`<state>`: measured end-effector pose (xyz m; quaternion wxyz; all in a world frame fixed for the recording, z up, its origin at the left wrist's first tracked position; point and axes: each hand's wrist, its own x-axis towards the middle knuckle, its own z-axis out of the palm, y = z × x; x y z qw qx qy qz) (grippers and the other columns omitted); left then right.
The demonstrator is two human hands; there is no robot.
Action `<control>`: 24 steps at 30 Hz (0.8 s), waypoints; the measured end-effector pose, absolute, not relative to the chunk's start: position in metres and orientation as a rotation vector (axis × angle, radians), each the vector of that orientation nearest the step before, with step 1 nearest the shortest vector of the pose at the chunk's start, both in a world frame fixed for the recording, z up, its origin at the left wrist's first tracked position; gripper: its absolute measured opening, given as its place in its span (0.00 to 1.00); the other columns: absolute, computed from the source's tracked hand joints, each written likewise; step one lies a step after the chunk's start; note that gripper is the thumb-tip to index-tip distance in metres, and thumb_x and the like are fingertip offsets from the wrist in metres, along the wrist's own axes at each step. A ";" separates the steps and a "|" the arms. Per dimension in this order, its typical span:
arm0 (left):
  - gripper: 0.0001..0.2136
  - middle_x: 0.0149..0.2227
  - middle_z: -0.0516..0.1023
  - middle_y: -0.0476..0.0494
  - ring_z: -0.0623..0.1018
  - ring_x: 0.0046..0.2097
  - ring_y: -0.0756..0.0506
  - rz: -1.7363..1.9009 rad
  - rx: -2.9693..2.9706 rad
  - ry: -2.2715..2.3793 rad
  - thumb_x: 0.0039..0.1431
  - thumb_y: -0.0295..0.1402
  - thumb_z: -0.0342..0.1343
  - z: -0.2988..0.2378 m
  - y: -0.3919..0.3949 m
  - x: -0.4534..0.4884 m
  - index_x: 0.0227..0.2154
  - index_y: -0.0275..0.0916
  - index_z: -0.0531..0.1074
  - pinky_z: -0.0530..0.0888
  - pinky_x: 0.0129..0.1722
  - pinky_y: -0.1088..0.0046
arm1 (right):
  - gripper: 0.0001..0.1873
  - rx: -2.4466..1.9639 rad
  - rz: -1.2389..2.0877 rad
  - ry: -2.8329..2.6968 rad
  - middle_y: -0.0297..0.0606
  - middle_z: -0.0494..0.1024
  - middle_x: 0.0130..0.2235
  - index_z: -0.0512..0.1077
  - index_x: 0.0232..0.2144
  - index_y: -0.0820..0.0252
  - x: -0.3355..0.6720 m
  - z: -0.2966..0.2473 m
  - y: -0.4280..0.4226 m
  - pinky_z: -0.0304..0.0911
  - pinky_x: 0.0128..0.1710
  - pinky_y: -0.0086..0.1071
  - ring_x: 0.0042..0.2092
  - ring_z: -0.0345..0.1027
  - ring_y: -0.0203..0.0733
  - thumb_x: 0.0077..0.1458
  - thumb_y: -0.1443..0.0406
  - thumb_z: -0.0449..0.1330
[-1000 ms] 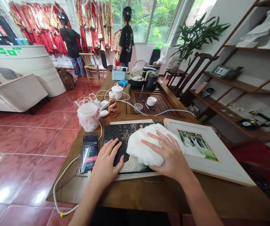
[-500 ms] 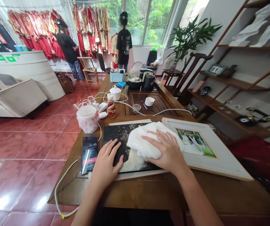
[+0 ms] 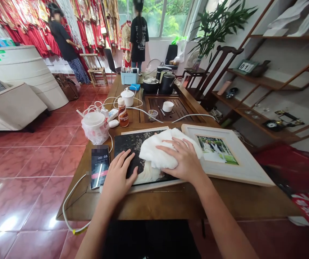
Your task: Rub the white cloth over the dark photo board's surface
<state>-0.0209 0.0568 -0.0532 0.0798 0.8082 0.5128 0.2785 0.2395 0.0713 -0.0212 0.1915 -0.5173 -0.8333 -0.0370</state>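
A dark framed picture (image 3: 126, 144) lies flat on the wooden table in front of me. My left hand (image 3: 120, 172) rests on its left side with fingers spread. Over its right part, my right hand (image 3: 182, 160) grips a bunched white cloth (image 3: 154, 147), thumb at the near edge and fingers across the top. The cloth and hand cover much of the picture; a pale dress shape shows below. To the right, touching or nearly so, lies a white-framed wedding photo (image 3: 219, 149). A phone (image 3: 99, 167) showing a timer lies left of my left hand.
A bagged white tub (image 3: 95, 127), a brown bottle (image 3: 122, 113) and a lidded white cup (image 3: 127, 97) stand beyond the picture. White cables cross the table (image 3: 170, 208). Further back are a tea tray (image 3: 180, 111) and black kettle (image 3: 167, 82). Two people stand near hanging costumes.
The view has tilted slightly down, so everything sits higher and a little left in the picture. Both hands keep nearly the same places on the picture and cloth.
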 end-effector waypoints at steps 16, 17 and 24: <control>0.18 0.63 0.66 0.45 0.62 0.65 0.39 0.858 2.399 1.526 0.66 0.33 0.51 -0.053 0.056 -0.020 0.58 0.44 0.65 0.63 0.63 0.54 | 0.32 -1.525 -0.179 -2.267 0.40 0.70 0.58 0.69 0.56 0.47 0.245 -0.023 0.068 0.42 0.61 0.58 0.61 0.56 0.61 0.47 0.53 0.64; 0.18 0.63 0.65 0.44 0.62 0.65 0.39 0.853 2.394 1.530 0.66 0.33 0.51 -0.054 0.057 -0.021 0.58 0.43 0.65 0.63 0.63 0.54 | 0.32 -1.521 -0.173 -2.271 0.39 0.70 0.58 0.69 0.56 0.46 0.241 -0.022 0.065 0.41 0.61 0.58 0.62 0.55 0.62 0.47 0.53 0.64; 0.23 0.65 0.62 0.43 0.60 0.66 0.38 0.785 2.386 1.489 0.62 0.29 0.54 -0.059 0.058 -0.023 0.60 0.43 0.62 0.62 0.63 0.54 | 0.35 -1.307 -0.048 -2.425 0.34 0.68 0.61 0.66 0.58 0.41 0.227 -0.020 0.051 0.37 0.63 0.58 0.63 0.54 0.60 0.48 0.49 0.63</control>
